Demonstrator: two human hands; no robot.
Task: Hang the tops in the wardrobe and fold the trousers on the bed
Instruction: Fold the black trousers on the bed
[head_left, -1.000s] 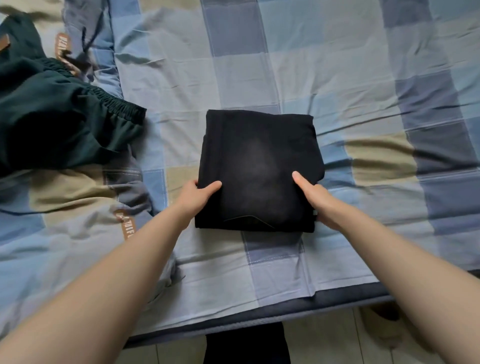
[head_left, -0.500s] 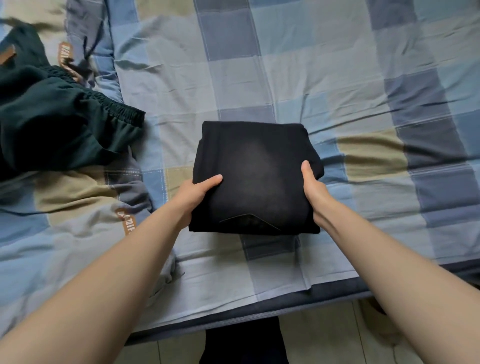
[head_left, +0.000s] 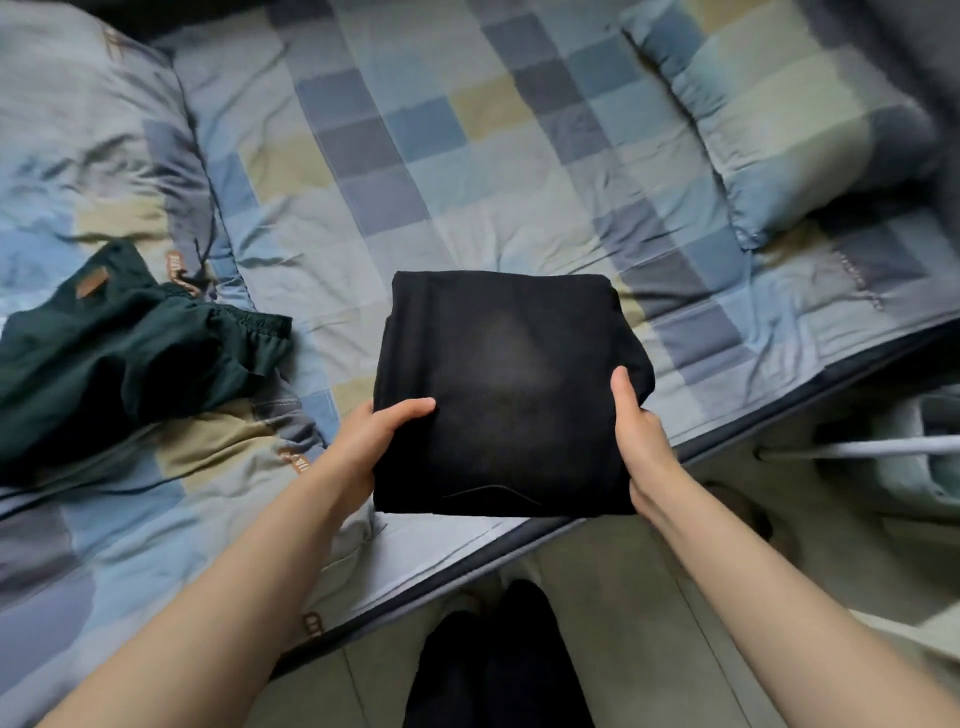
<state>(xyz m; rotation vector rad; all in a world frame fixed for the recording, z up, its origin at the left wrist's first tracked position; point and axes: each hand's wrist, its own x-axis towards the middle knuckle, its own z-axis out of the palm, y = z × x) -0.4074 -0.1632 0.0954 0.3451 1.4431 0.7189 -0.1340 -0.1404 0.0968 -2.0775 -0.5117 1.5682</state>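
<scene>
Dim, flat daylight, cool cast, no glare. Soft shadows sit in the creases of the checked bedsheet (head_left: 467, 171) and under the pillow (head_left: 810, 130) at its far right. Motion blur smears the sheet's left part and the floor beyond its right edge. Wide-angle bending at the corners; the sheet's centre is sharpest.

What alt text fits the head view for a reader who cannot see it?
Both hands, left hand and right hand, grip the sides of folded black trousers at the edge of a checked bed. Unfolded dark green trousers lie to the left, a pillow at upper right.
</scene>
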